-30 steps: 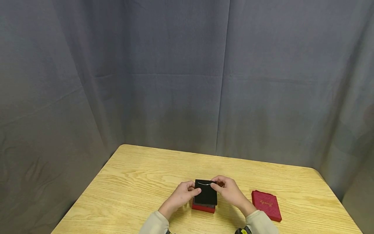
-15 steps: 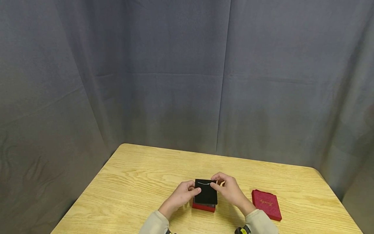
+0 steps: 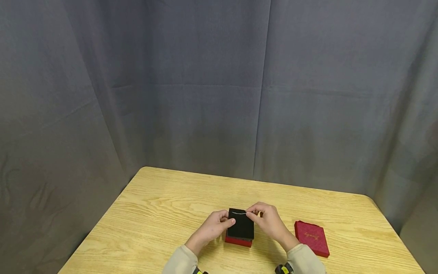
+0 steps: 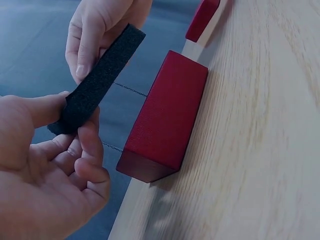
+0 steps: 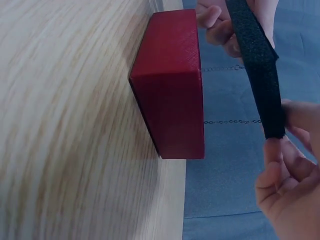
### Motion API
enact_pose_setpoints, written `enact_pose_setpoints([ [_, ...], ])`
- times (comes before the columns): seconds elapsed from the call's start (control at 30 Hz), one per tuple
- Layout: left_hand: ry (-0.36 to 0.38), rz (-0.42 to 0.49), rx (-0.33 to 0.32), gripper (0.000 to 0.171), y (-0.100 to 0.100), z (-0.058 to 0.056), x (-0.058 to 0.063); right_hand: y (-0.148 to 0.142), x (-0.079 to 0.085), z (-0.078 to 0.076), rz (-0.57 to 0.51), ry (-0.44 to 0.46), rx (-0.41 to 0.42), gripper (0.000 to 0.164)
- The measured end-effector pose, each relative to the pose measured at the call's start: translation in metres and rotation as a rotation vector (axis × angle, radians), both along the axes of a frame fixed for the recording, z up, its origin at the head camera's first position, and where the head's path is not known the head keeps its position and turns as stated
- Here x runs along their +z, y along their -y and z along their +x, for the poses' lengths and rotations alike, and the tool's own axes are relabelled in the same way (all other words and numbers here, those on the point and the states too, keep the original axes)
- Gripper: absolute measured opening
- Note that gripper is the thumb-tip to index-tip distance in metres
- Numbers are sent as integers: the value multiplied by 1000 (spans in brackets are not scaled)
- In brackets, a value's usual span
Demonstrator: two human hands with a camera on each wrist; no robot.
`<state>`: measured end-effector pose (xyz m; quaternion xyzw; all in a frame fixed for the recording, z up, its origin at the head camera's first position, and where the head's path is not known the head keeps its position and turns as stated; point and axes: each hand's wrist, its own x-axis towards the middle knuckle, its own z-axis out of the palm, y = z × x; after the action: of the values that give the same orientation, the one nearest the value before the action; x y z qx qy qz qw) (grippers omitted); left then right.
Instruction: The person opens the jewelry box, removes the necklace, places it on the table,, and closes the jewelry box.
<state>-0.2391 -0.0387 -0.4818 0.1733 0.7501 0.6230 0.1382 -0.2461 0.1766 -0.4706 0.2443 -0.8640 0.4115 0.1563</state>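
Observation:
A thin black foam jewelry pad point(image 3: 241, 227), with a fine silver chain point(image 3: 239, 213) across its upper part, is tilted above a small red box point(image 3: 238, 241). My left hand point(image 3: 213, 227) grips the pad's left side, thumb on the front face and fingers behind. At the upper right corner, my right hand point(image 3: 269, 223) pinches the pad's edge by the chain's end. Two strands of the chain point(image 5: 232, 121) run from behind the pad to the box in the right wrist view. The box's inside is hidden.
A dark red box lid point(image 3: 312, 239) with gold lettering lies on the wooden table point(image 3: 171, 198), right of my right forearm. Grey curtains point(image 3: 205, 95) hang behind the table and along its sides.
My right thumb and fingertips have shifted slightly up and left along the pad's top corner, at the chain. The left hand, box and lid stay where they were.

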Motion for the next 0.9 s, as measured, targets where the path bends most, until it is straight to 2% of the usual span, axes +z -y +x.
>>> enact_pose_setpoints([
  [0.1,-6,-11,2,16,0,0,1,0,0,-1,20,-12,-14,10],
  [0.4,-19,-29,18,18,1,0,-3,2,0,1,31,52,-63,8],
  [0.63,-10,-14,8,20,2,0,-4,1,0,1,3,101,-110,7],
  [0.9,-16,-15,-2,21,3,-1,-5,-1,0,1,-26,110,-146,7],
])
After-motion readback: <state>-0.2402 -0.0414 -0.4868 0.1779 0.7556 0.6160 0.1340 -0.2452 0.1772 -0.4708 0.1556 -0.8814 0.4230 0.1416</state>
